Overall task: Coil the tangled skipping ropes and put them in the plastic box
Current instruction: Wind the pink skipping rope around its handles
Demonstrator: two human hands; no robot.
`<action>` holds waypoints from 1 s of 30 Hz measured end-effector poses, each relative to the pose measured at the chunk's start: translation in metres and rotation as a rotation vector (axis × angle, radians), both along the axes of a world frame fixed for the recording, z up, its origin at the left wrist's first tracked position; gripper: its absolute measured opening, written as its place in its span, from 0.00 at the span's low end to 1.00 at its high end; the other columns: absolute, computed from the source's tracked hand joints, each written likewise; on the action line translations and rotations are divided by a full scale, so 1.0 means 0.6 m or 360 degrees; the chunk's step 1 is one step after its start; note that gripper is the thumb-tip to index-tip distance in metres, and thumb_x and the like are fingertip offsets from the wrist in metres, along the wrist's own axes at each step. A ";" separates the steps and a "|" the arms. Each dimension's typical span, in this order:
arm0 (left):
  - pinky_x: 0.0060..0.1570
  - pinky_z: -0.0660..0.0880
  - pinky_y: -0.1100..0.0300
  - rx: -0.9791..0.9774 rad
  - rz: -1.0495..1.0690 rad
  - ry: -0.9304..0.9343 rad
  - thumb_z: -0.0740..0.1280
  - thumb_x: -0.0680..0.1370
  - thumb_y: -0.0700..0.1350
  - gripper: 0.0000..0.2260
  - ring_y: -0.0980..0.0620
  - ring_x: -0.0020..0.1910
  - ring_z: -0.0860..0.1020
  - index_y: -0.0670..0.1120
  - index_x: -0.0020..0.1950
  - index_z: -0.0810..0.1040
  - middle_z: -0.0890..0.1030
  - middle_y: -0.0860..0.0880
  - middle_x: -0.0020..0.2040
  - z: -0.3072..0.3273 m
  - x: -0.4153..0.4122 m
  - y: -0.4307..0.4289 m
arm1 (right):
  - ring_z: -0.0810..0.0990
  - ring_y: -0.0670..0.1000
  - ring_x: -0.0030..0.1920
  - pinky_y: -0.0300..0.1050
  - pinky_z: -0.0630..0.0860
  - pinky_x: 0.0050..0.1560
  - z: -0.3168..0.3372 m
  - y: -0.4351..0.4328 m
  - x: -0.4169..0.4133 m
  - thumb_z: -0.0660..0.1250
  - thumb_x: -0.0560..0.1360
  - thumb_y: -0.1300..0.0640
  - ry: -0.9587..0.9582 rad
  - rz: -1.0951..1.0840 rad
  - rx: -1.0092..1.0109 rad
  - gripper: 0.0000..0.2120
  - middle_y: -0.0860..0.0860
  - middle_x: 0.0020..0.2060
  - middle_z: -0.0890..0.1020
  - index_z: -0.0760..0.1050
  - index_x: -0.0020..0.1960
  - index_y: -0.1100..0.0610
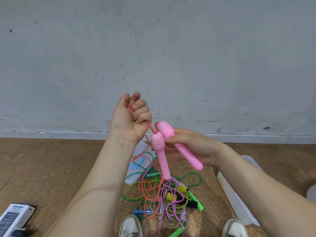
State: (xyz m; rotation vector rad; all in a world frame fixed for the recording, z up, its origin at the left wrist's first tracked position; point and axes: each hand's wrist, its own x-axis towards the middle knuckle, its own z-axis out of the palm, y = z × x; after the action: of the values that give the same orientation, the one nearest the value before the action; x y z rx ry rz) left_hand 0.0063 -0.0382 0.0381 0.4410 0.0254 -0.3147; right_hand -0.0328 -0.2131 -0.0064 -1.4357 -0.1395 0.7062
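Observation:
My left hand [131, 117] is raised in a fist and grips the red cord [149, 126] of a pink-handled skipping rope. My right hand [193, 147] holds both pink handles [162, 156] together, fingers round one of them. The red cord hangs down into a tangled pile of ropes [164, 197] on the floor: green, yellow, purple braided and red cords, with green, blue, yellow and black handles. A clear plastic box [236, 194] lies at the right, behind my right forearm. Its lid [136, 168] with a blue clip lies under the pile's far side.
The pile rests on a brown cork mat [205, 211] on a wooden floor. My two white shoes [130, 226] stand at the mat's near edge. A white and dark carton [13, 219] lies at the bottom left. A scuffed grey wall [153, 57] rises behind.

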 end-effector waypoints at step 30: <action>0.28 0.70 0.63 0.1778 0.0320 -0.0649 0.58 0.81 0.49 0.17 0.50 0.31 0.74 0.43 0.41 0.79 0.78 0.45 0.32 -0.007 -0.024 -0.054 | 0.69 0.43 0.23 0.34 0.69 0.22 0.044 0.006 -0.021 0.62 0.74 0.57 0.0196 0.0017 0.0698 0.06 0.50 0.29 0.73 0.67 0.48 0.57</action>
State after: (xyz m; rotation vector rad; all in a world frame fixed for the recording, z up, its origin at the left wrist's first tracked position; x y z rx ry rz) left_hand -0.0082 -0.0705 0.0341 1.5932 -0.1609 0.0254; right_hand -0.0456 -0.2093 0.0200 -0.9710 -0.1931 0.7191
